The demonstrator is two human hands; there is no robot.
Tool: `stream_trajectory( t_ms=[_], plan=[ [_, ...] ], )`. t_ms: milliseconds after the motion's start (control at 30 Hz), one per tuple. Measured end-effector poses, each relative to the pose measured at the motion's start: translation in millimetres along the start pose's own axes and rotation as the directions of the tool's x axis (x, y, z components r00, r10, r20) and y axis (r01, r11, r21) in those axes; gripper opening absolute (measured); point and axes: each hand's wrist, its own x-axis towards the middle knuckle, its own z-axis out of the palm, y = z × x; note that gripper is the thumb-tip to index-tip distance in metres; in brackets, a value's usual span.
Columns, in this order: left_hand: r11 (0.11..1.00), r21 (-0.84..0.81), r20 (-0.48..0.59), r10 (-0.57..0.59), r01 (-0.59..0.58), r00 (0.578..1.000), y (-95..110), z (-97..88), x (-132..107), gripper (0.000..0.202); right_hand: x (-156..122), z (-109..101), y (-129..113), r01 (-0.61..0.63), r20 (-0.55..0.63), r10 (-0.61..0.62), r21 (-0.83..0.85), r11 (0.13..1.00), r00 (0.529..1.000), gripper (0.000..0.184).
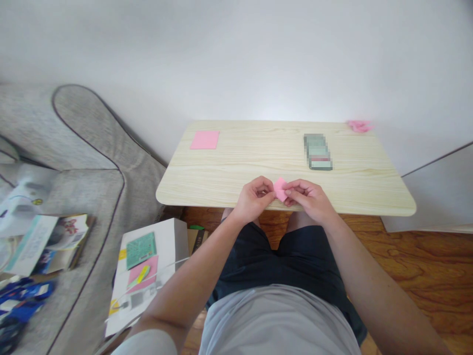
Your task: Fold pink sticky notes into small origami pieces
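My left hand and my right hand meet at the near edge of a light wooden table. Between them they pinch a small folded pink paper, fingers of both hands curled onto it. A flat pink paper square lies at the table's far left. A crumpled or folded pink paper piece sits at the far right corner. A phone lies face up right of the table's centre.
A grey sofa stands to the left with books and packages on it. A white box with green and pink sheets sits beside my left leg. White wall behind the table; wooden floor below.
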Motion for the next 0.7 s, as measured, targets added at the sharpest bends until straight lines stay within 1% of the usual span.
stream_trajectory(
  t_ms=[433,567,700],
  plan=[
    [1.0,0.018,-0.014,-0.004,0.005,1.0,0.7,2.2,-0.8,0.02,-0.2,0.6,-0.5,0.003,-0.018,-0.003,-0.024,1.0,1.0,0.031],
    [1.0,0.03,-0.008,-0.001,0.001,1.0,-0.5,2.2,-0.4,0.018,-0.3,0.3,0.0,0.006,-0.005,-0.006,-0.018,1.0,1.0,0.03],
    [0.999,0.037,0.006,-0.002,0.002,1.0,-3.2,2.2,0.9,0.021,-0.6,-0.1,0.5,0.008,0.008,-0.008,-0.019,1.0,1.0,0.03]
  ],
)
